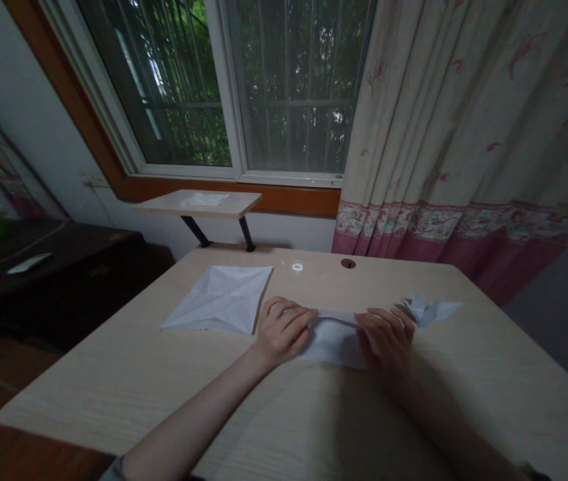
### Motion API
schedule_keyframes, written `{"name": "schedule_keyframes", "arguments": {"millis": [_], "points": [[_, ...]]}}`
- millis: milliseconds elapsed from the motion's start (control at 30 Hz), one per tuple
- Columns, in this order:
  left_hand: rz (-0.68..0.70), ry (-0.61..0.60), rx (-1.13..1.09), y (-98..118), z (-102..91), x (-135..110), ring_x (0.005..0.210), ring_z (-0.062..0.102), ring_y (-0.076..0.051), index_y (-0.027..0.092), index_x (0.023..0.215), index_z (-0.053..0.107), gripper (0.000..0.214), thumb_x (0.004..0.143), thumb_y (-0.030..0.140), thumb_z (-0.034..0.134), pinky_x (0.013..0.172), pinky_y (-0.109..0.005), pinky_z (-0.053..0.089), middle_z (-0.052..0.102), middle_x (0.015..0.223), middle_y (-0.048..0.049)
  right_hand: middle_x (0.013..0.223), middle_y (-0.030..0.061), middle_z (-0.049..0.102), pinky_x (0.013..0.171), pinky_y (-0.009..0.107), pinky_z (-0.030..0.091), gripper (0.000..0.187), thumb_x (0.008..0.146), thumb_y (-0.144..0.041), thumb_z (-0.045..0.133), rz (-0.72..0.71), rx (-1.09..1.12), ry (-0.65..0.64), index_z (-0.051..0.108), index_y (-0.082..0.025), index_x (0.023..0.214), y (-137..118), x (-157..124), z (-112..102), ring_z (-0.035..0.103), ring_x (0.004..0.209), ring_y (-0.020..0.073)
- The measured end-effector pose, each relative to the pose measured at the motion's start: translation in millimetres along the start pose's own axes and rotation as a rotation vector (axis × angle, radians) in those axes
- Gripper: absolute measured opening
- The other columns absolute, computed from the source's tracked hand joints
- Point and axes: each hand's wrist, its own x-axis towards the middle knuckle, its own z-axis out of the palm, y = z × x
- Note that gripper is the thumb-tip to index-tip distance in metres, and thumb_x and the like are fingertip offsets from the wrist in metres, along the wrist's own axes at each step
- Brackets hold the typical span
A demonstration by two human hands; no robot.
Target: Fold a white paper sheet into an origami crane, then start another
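Note:
A folded white paper lies on the light wooden table between my two hands. My left hand rests on the paper's left end, fingers curled and pressing it down. My right hand lies on its right end, fingers stretched across the paper and pressing it flat. A creased white square sheet lies flat to the left of my left hand. A small folded paper figure stands just right of my right hand.
A small shelf with a white sheet on it sits under the window behind the table. A patterned curtain hangs at the right. A dark cabinet stands to the left. A round cable hole marks the table's far edge.

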Motion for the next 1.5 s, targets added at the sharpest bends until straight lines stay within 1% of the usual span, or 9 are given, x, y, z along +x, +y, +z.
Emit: {"name": "schedule_keyframes", "arguments": {"millis": [100, 233, 367, 533, 667, 800, 1000, 1233, 1500], "points": [[-0.002, 0.005, 0.008, 0.0, 0.4, 0.0, 0.093, 0.068, -0.021, 0.026, 0.124, 0.063, 0.034, 0.092, 0.017, 0.055, 0.097, -0.043, 0.043, 0.078, 0.099, -0.0024, 0.110, 0.0039, 0.074, 0.112, 0.047, 0.033, 0.035, 0.093, -0.015, 0.057, 0.000, -0.013, 0.068, 0.058, -0.028, 0.125, -2.3, 4.4, 0.0, 0.065, 0.114, 0.0253], [-0.028, 0.038, 0.040, 1.0, 1.8, 3.4, 0.096, 0.068, -0.021, 0.024, 0.110, 0.062, 0.020, 0.094, 0.015, 0.055, 0.096, -0.042, 0.044, 0.078, 0.106, -0.0029, 0.111, 0.0051, 0.072, 0.108, 0.046, 0.039, 0.023, 0.093, -0.014, 0.059, 0.024, -0.014, 0.139, 0.056, -0.027, 0.112, -3.9, 9.3, 0.1, 0.064, 0.113, 0.0251], [-0.088, 0.041, 0.143, 0.8, 3.8, 4.9, 0.108, 0.065, -0.023, 0.024, 0.099, 0.062, 0.013, 0.094, 0.015, 0.054, 0.100, -0.044, 0.043, 0.074, 0.116, -0.0061, 0.115, 0.0065, 0.069, 0.108, 0.046, 0.038, 0.018, 0.093, -0.015, 0.060, -0.002, -0.077, 0.142, 0.058, -0.027, 0.106, -2.3, 7.7, 4.5, 0.062, 0.116, 0.0260], [-0.160, -0.070, 0.204, -0.5, 5.6, 3.6, 0.121, 0.058, -0.027, 0.025, 0.107, 0.064, 0.019, 0.093, 0.016, 0.055, 0.107, -0.049, 0.038, 0.066, 0.131, -0.0081, 0.138, 0.0096, 0.059, 0.113, 0.050, 0.031, 0.031, 0.095, -0.019, 0.057, 0.054, -0.150, 0.073, 0.059, -0.029, 0.125, 0.5, 0.8, 16.1, 0.051, 0.131, 0.0301], [-0.208, -0.140, 0.226, 0.1, 8.0, 3.1, 0.130, 0.051, -0.029, 0.025, 0.115, 0.063, 0.025, 0.092, 0.019, 0.057, 0.112, -0.052, 0.034, 0.058, 0.143, -0.0089, 0.150, 0.0136, 0.049, 0.114, 0.052, 0.028, 0.047, 0.098, -0.022, 0.054, 0.066, -0.158, 0.004, 0.046, -0.029, 0.144, 1.1, -1.5, 20.7, 0.045, 0.139, 0.0323], [-0.242, -0.208, 0.235, 0.6, 10.8, 2.4, 0.137, 0.045, -0.032, 0.024, 0.121, 0.063, 0.031, 0.090, 0.020, 0.059, 0.114, -0.054, 0.031, 0.050, 0.151, -0.0105, 0.154, 0.0155, 0.044, 0.115, 0.052, 0.027, 0.053, 0.100, -0.025, 0.049, 0.067, -0.161, -0.045, 0.038, -0.027, 0.152, 0.9, -1.0, 23.1, 0.042, 0.142, 0.0325], [-0.271, -0.334, 0.232, 0.2, 13.1, 2.2, 0.141, 0.041, -0.035, 0.024, 0.121, 0.066, 0.034, 0.087, 0.022, 0.064, 0.119, -0.058, 0.027, 0.044, 0.157, -0.0115, 0.158, 0.0185, 0.039, 0.113, 0.054, 0.026, 0.046, 0.101, -0.035, 0.047, 0.075, -0.249, -0.121, 0.049, -0.022, 0.145, 1.5, -1.0, 27.4, 0.034, 0.146, 0.0368], [-0.249, -0.523, 0.133, -2.5, 15.3, -0.2, 0.145, 0.041, -0.033, 0.022, 0.123, 0.067, 0.032, 0.091, 0.028, 0.062, 0.123, -0.060, 0.021, 0.049, 0.154, -0.0115, 0.154, 0.0167, 0.049, 0.115, 0.054, 0.023, 0.042, 0.098, -0.041, 0.053, 0.114, -0.221, -0.224, 0.058, -0.021, 0.134, -1.1, -4.4, 30.1, 0.040, 0.142, 0.0343], [-0.271, -0.703, -0.006, -3.1, 17.3, -4.1, 0.143, 0.045, -0.032, 0.023, 0.132, 0.064, 0.040, 0.097, 0.042, 0.057, 0.125, -0.060, 0.019, 0.058, 0.147, -0.0090, 0.149, 0.0177, 0.054, 0.114, 0.056, 0.026, 0.038, 0.095, -0.036, 0.058, 0.116, -0.265, -0.299, 0.063, -0.017, 0.127, 1.7, -9.3, 32.0, 0.047, 0.137, 0.0358]]}}
